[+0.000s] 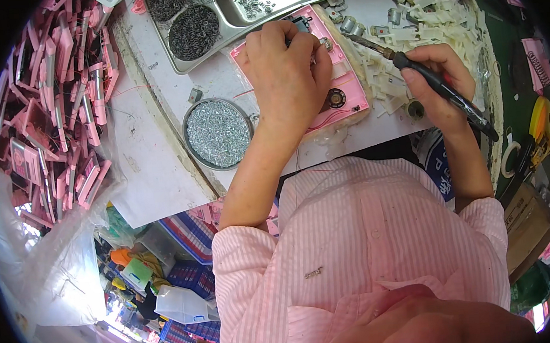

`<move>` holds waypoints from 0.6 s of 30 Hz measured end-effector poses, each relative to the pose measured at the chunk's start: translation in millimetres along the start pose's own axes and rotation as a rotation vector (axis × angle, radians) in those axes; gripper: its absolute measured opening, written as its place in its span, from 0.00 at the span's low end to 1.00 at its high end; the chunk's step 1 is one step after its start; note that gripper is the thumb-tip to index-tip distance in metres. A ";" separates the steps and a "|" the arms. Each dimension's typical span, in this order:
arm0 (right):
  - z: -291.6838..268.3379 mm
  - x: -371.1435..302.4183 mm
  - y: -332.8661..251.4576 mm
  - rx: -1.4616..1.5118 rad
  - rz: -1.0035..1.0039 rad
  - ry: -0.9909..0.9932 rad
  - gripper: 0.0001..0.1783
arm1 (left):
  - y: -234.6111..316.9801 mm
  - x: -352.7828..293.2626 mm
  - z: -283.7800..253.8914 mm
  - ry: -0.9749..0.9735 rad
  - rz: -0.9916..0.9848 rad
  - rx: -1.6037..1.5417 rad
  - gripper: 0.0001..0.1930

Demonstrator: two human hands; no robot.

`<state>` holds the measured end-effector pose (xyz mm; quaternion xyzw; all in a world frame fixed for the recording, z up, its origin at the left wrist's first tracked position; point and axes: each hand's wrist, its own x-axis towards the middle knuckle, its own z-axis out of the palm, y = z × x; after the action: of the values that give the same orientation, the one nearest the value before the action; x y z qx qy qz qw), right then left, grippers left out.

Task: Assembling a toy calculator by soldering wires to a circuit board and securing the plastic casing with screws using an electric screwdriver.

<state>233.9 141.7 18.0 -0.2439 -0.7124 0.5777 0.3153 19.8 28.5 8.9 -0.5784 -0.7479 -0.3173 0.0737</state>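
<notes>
A pink plastic housing lies on a pale pad at the front of the table. My left hand rests over its left half with the fingers curled inward; what they pinch is hidden. A dark round part sits inside the housing near its lower right, and a small metal part shows by my left fingertips. In my right hand is a soldering iron with a black handle, closed between thumb and fingers. Its metal tip points up and left, over small parts just right of the housing.
White plastic pieces and small metal motors are heaped at the right. A round dish of tiny silvery parts stands left of my forearm. Beyond it is a metal tray with small springs. Many pink housings fill the far left.
</notes>
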 end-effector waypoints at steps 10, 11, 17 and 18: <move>10.0 8.2 4.9 -0.052 0.019 -0.044 0.13 | 5.7 6.8 -2.3 -0.065 -0.057 0.048 0.07; 10.7 8.7 3.8 -0.054 0.025 -0.047 0.13 | 6.2 7.3 -3.3 -0.083 -0.073 0.062 0.07; 13.4 9.9 0.6 -0.098 0.030 -0.081 0.14 | 6.2 8.1 -1.5 -0.086 -0.083 0.069 0.07; 12.3 9.1 0.4 -0.097 0.043 -0.107 0.14 | 6.3 8.1 -1.7 -0.086 -0.082 0.077 0.07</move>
<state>218.6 140.1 17.4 -0.2427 -0.7499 0.5614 0.2522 22.5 35.0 16.5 -0.5573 -0.7850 -0.2660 0.0505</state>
